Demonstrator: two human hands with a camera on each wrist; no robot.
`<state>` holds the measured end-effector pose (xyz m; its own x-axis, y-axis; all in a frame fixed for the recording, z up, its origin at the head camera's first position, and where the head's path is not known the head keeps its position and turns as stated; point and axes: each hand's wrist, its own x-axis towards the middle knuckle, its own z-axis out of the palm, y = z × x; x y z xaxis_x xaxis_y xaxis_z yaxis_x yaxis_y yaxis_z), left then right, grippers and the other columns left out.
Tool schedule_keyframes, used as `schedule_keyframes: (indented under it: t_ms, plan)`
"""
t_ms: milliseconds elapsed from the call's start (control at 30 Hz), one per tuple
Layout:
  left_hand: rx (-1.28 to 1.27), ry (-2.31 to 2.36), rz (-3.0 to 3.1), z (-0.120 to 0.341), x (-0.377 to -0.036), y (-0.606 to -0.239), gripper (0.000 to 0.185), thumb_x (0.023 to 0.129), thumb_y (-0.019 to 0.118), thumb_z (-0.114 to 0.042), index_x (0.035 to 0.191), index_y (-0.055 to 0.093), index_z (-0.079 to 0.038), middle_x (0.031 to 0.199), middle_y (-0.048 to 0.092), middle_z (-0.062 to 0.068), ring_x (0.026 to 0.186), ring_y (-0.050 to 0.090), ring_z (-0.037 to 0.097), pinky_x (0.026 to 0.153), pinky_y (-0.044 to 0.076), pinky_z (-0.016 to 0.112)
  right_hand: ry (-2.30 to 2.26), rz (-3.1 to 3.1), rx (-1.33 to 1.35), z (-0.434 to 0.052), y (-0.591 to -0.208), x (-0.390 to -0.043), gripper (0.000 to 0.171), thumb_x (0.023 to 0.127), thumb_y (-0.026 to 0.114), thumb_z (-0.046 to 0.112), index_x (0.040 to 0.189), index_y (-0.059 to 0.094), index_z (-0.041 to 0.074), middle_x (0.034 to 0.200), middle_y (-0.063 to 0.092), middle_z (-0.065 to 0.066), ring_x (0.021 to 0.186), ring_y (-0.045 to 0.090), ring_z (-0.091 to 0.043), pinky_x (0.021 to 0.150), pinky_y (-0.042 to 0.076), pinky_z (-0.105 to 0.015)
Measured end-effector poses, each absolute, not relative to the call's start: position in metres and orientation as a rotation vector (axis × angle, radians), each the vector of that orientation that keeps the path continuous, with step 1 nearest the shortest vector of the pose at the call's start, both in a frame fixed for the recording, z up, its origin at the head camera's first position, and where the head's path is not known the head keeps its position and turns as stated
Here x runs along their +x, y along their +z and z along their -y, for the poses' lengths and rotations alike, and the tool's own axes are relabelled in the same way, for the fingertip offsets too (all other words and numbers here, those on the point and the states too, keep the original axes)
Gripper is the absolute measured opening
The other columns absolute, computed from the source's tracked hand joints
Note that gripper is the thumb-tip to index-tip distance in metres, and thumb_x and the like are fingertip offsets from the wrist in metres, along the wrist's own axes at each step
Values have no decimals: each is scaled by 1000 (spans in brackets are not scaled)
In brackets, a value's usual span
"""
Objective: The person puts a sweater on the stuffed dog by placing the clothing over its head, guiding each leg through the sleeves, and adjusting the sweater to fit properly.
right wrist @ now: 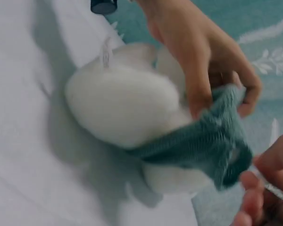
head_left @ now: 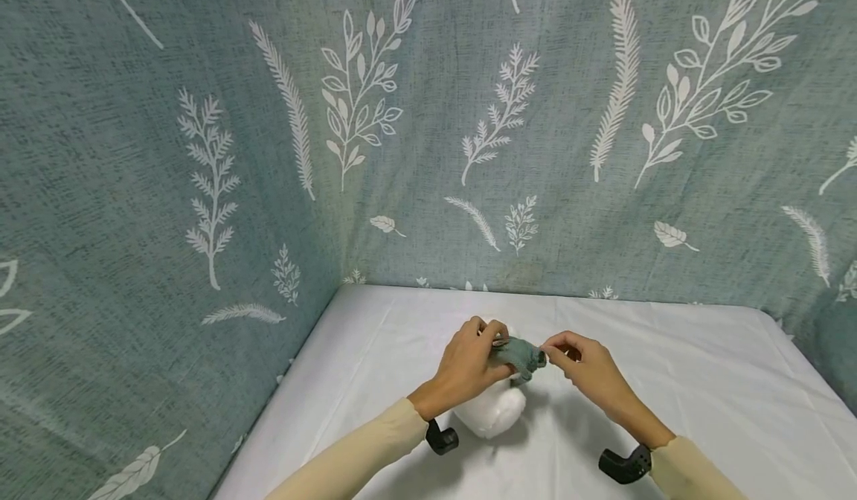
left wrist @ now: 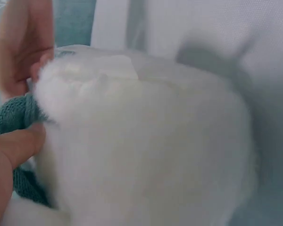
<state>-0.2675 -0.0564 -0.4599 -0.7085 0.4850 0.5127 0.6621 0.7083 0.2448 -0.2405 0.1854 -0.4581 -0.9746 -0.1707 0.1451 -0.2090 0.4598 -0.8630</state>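
Counted one white plush toy [head_left: 492, 413], just the one! Picked out one green knitted garment [head_left: 517, 353] against the plush toy, a single piece. Tallied two hands: one left hand [head_left: 469, 360] at the plush toy, one right hand [head_left: 588, 370] to the right of it. Added two pale sleeves [head_left: 361, 448], both nearer than the plush toy, then two black wrist cameras [head_left: 626, 465], one either side of it! Caught one small tag [right wrist: 106, 54] on the plush toy. Logged one white-covered table [head_left: 703, 381] beneath, and, behind the plush toy, printed leaves and sprigs [head_left: 362, 91] well past a dozen!
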Motion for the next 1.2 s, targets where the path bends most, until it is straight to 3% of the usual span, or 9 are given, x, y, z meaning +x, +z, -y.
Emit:
schedule_keyframes:
  t_ms: [200, 500, 633, 833, 1033, 1200]
  plan:
    - [-983, -556, 2522, 57, -269, -459, 32, 87, 83, -41, 111, 69, -24, 97, 55, -3, 82, 46, 11, 66, 38, 21, 1460, 2743, 353, -193, -466, -247, 18, 99, 71, 28, 109, 76, 14, 94, 72, -1, 78, 62, -26, 62, 49, -32]
    - [-999, -417, 2539, 55, -269, -458, 26, 84, 87, -40, 102, 73, -26, 99, 59, -2, 84, 49, 14, 69, 40, 22, 1316, 2693, 458, -186, -472, -253, 28, 95, 76, 26, 118, 77, 11, 95, 70, 5, 73, 56, -13, 60, 47, -30]
    - [-1007, -378, 2578, 55, -267, -454, 28, 84, 87, -40, 104, 74, -25, 101, 61, -1, 88, 51, 15, 73, 43, 23, 1317, 2718, 526, -183, -470, -255, 33, 96, 75, 30, 121, 76, 8, 89, 67, 5, 69, 55, -13, 57, 45, -29]
    - [-1135, -476, 2749, 57, -272, -441, 45, 84, 82, -53, 114, 74, -20, 109, 59, -4, 93, 48, 10, 78, 40, 23, 1293, 2778, 575, -182, -466, -256, 32, 98, 72, 28, 119, 74, 4, 81, 62, 5, 66, 52, -13, 56, 44, -29]
    - [-1154, -669, 2787, 56, -277, -440, 39, 96, 69, -52, 113, 78, -17, 101, 62, -7, 86, 48, 5, 74, 41, 21, 1301, 2790, 588, -180, -464, -255, 21, 96, 73, 24, 106, 76, 6, 76, 58, 4, 63, 50, -12, 57, 43, -28]
    - [-1143, -574, 2704, 52, -276, -443, 21, 93, 77, -40, 100, 79, -20, 99, 65, -7, 86, 51, 6, 73, 42, 18, 1332, 2790, 565, -174, -462, -253, 8, 92, 73, 18, 91, 69, 11, 66, 50, 3, 56, 41, -9, 57, 38, -27]
